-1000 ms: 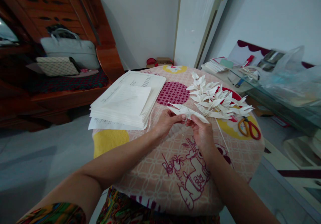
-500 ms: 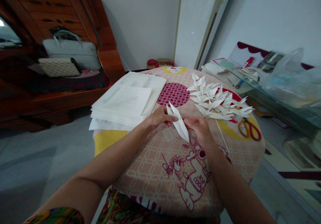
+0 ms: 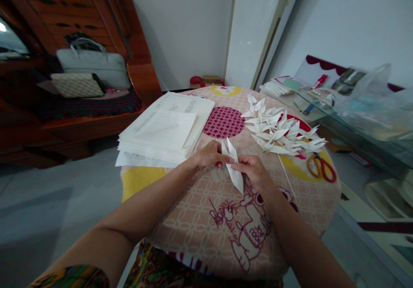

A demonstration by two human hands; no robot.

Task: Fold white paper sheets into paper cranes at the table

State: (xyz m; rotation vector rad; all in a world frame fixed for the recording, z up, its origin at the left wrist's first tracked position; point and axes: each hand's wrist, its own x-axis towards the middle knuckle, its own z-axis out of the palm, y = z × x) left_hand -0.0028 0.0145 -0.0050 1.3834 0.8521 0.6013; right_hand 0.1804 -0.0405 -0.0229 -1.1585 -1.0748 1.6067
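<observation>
A folded white paper piece (image 3: 237, 179), long and pointed with two prongs at its far end, is held above the patterned tablecloth (image 3: 193, 219). My left hand (image 3: 211, 154) pinches it from the left, near its middle. From the right, my right hand (image 3: 253, 170) grips the same piece with thumb and fingers, just below the left thumb. Both hands are closed; some fingertips are hidden behind the paper. Beyond my right hand lies a heap of folded paper cranes (image 3: 277, 127).
Left on the round table is a stack of paper sheets (image 3: 161, 124), a smaller sheet on top. Scissors (image 3: 321, 166) with orange and red handles lie near the right edge, a thin white stick (image 3: 286, 174) beside them. A glass-topped table (image 3: 358, 129) with plastic bags stands at right.
Both hands and the folded paper have moved slightly nearer to me. My right thumb now presses on the paper's face, and the paper stands more upright in view.
</observation>
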